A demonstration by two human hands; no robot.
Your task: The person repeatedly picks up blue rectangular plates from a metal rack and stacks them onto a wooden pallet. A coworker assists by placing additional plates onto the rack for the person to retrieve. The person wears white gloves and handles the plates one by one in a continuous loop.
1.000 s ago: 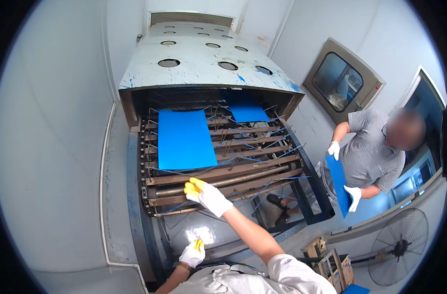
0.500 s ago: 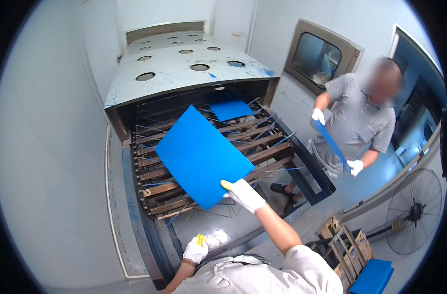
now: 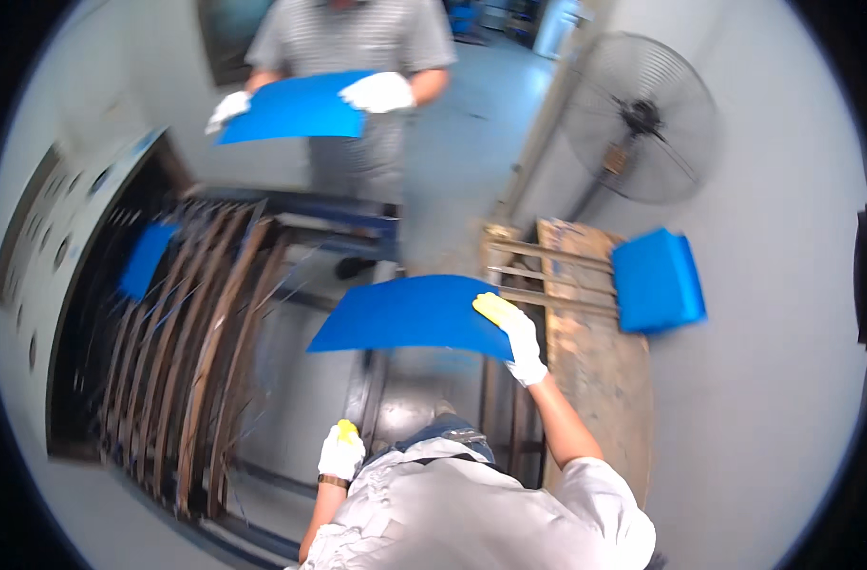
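A flat, slightly bowed blue sheet [image 3: 405,313] hangs level in front of me. My right hand [image 3: 514,337], in a white glove with yellow fingertips, is closed on the sheet's right edge, its fingers on the upper face and the thumb hidden. Low and nearer my body is my left hand [image 3: 341,449], gloved the same way. Its fingers are curled together, nothing shows in them, and it is apart from the sheet. Across from me a person [image 3: 358,57] in a grey striped shirt holds another blue sheet [image 3: 296,106] with both white-gloved hands.
On the left stands a slatted conveyor [image 3: 201,342] with a blue sheet [image 3: 149,261] lying near the machine opening. To the right, a stack of blue sheets [image 3: 657,280] rests at a worn wooden bench [image 3: 595,380] with rails. A fan [image 3: 640,119] stands behind it.
My view has turned right. The sheet in my right hand has moved from above the conveyor toward the bench side. My left hand stays low, fingers curled.
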